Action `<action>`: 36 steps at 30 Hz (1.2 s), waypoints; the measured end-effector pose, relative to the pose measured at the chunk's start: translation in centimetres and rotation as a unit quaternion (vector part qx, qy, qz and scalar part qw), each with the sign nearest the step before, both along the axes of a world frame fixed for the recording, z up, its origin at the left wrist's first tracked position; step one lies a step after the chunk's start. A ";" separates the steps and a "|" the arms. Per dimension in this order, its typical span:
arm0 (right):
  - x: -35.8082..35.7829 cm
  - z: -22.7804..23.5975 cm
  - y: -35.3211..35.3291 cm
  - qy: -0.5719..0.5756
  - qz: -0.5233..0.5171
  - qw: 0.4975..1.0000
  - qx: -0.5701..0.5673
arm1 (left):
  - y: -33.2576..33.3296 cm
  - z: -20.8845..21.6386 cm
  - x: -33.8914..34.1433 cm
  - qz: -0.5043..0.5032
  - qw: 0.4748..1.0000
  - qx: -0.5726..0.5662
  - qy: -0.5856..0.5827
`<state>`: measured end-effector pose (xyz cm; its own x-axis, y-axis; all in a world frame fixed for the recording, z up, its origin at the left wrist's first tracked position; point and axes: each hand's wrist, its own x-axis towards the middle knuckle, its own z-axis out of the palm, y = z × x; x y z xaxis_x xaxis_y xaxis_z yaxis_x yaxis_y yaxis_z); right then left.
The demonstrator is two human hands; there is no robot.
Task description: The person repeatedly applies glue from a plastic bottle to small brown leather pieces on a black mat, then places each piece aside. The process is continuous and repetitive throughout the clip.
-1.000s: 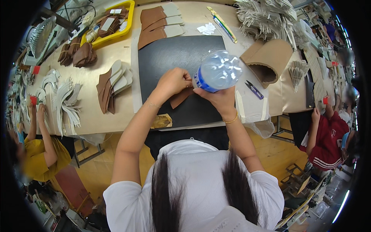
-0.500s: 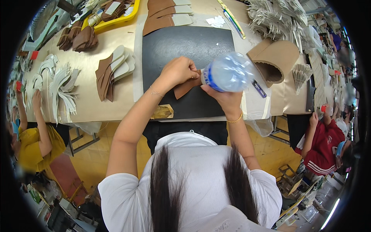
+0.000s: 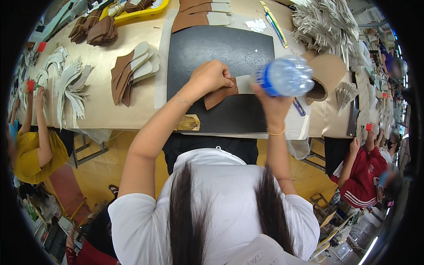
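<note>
My right hand (image 3: 270,104) is wrapped round a clear plastic bottle (image 3: 291,76) with a blue band, raised above the right edge of a black mat (image 3: 221,46). The bottle is tilted and blurred, and its contents are hard to make out. On the mat lies a brown leather piece (image 3: 216,99), with a white piece (image 3: 244,85) meeting its right edge. My left hand (image 3: 212,77) is closed, its fingertips pinching the leather at its upper edge near that seam. Part of the white piece is hidden behind my right hand.
Brown-and-white pieces (image 3: 126,77) fan out left of the mat; more (image 3: 194,20) overlap behind it. A yellow tray (image 3: 145,14), brown bundles (image 3: 101,33), a rolled tan sheet (image 3: 331,73), a purple pen-like tool (image 3: 299,107) and stacked white strips (image 3: 324,24) surround it. Co-workers sit at both sides.
My right hand has lifted the bottle away to the right, off the leather, uncovering the white piece. My left hand stays at the leather's upper edge. The whole view has shifted slightly.
</note>
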<state>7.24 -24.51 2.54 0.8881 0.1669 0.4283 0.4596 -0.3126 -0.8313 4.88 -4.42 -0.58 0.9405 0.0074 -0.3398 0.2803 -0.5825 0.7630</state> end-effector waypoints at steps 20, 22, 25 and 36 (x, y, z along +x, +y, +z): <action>2.2 2.2 -0.9 0.025 -0.014 0.977 0.213 | 1.6 1.4 0.8 -0.042 0.998 -0.050 -0.006; 2.1 2.3 -1.2 0.038 -0.004 0.979 0.200 | 3.2 2.3 1.8 -0.072 0.995 -0.047 -0.055; 2.4 1.8 -2.3 0.021 -0.007 0.985 0.172 | 8.4 2.2 5.7 -0.099 0.980 -0.039 -0.166; 1.8 2.2 -3.9 0.039 -0.037 0.989 0.138 | 17.7 1.0 14.3 -0.026 0.966 0.156 -0.203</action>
<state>9.06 -28.44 4.79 0.9255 -0.0122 0.3785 0.3755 -0.0998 -0.9214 19.21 13.32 0.41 0.9977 -0.0010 0.0682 -0.0410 -0.8076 0.5882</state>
